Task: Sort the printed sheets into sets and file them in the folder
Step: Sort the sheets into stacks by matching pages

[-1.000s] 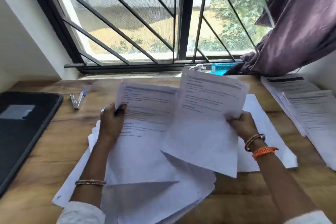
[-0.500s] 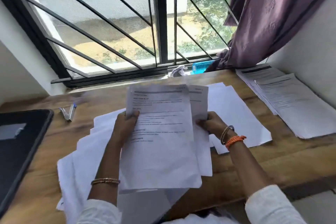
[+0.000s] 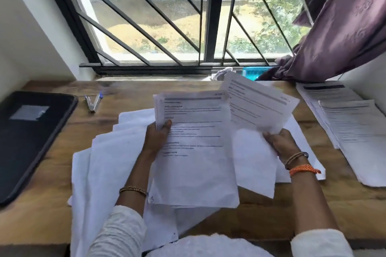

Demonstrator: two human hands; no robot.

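Left hand: your left hand (image 3: 155, 135) grips a printed stack (image 3: 194, 152) by its left edge, thumb on top.
Right hand: your right hand (image 3: 278, 142) pinches a tilted single sheet (image 3: 259, 108).
Folder: the black folder (image 3: 31, 140) lies closed at the worktop's (image 3: 62, 210) left edge.

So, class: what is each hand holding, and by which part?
Left hand grips a sheaf of printed sheets by its left edge; right hand pinches one sheet near its lower edge.

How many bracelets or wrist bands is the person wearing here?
3. One thin beaded bangle on the left wrist; on the right wrist a thin beaded bangle and, just below it, an orange braided band. The sleeves could hide more.
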